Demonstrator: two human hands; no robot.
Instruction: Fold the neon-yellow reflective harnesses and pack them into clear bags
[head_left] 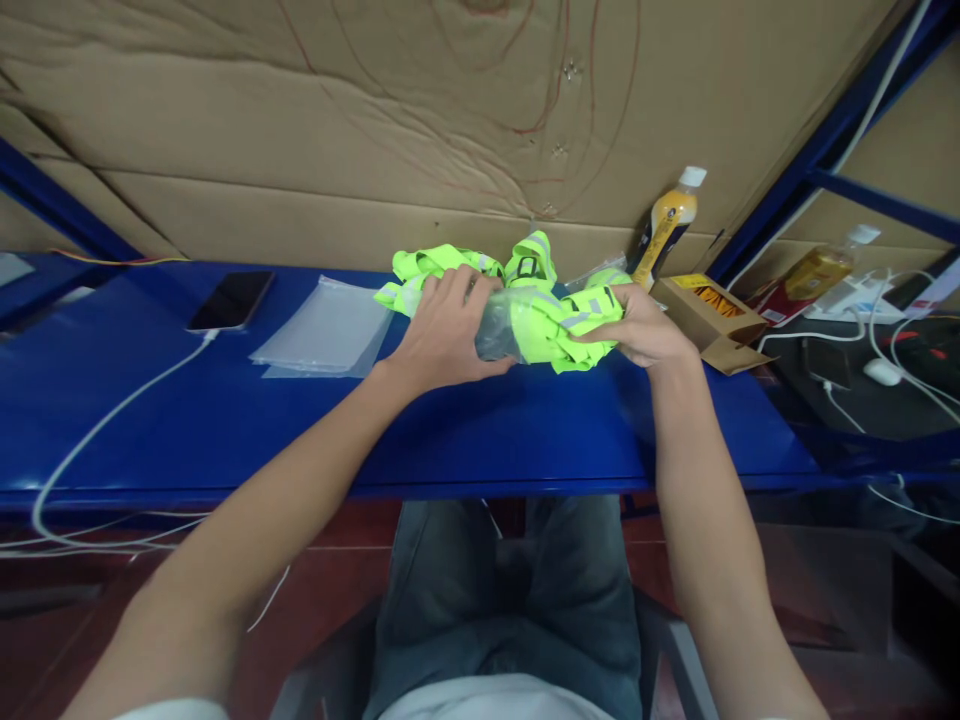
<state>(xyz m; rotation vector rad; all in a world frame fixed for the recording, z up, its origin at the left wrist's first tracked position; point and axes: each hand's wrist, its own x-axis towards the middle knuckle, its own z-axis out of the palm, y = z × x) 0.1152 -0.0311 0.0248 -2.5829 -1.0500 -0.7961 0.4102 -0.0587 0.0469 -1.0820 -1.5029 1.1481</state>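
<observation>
Neon-yellow strap bundle [559, 325] w/ grey stripes, half in clear bag [495, 330], both hands' fingers clamped round it

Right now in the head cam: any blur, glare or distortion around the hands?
Head view: wide-angle bend, the blue shelf edge bows and the blue posts splay. Light is soft and even, with faint sheen on the clear bag. Left hand and right hand are slightly soft; the neon straps look overbright, their detail washed.
</observation>
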